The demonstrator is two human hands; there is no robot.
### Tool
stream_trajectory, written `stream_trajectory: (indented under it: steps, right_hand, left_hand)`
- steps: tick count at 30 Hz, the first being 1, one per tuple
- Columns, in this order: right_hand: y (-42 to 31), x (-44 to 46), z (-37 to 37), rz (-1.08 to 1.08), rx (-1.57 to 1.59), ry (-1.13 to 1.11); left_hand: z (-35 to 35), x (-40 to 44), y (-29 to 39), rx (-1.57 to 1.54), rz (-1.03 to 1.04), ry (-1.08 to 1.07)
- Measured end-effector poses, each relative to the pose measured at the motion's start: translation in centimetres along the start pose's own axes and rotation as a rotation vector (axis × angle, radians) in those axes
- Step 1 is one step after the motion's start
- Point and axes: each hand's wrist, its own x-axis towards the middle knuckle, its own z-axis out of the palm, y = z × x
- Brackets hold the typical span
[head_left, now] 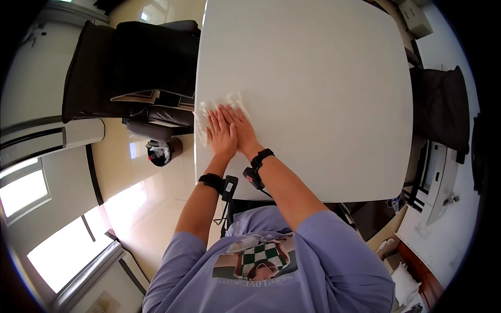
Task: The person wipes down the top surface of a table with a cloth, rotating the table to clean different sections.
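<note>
Both hands lie flat on a thin, crumpled white cloth or tissue (233,98) at the left edge of the white table (308,104). My left hand (222,138) has its fingers stretched forward and presses down on the sheet. Beside it, slightly overlapping, my right hand (243,129) also rests palm down with straight fingers. The sheet's rumpled rim shows past the fingertips and to the left; its middle is hidden under the hands. Neither hand grips it.
Dark chairs stand at the table's left (151,68) and right (443,112) sides. A bin (162,151) with a lining sits on the shiny floor at the left. Black wrist devices (228,188) with cables are strapped to both forearms.
</note>
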Motion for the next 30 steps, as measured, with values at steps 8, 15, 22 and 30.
stream_trajectory:
  steps: [8,15,22,30]
  right_hand:
    - [5.9,-4.4,-1.9,0.007,0.026,-0.002]
    - [11.4,-8.3,-4.4,0.037,-0.077,-0.071]
    - [17.8,-12.4,-6.4,0.074,-0.088,-0.05]
    - [24.5,-16.9,-8.0,0.136,-0.069,0.025]
  left_hand:
    - [3.8,-1.9,6.5,0.011,-0.01,-0.012]
    - [6.8,-3.1,12.8,0.008,0.016,-0.047]
    - [10.3,-4.0,19.7,0.018,0.055,-0.078]
    - [14.2,-4.9,26.9,0.059,0.113,-0.112]
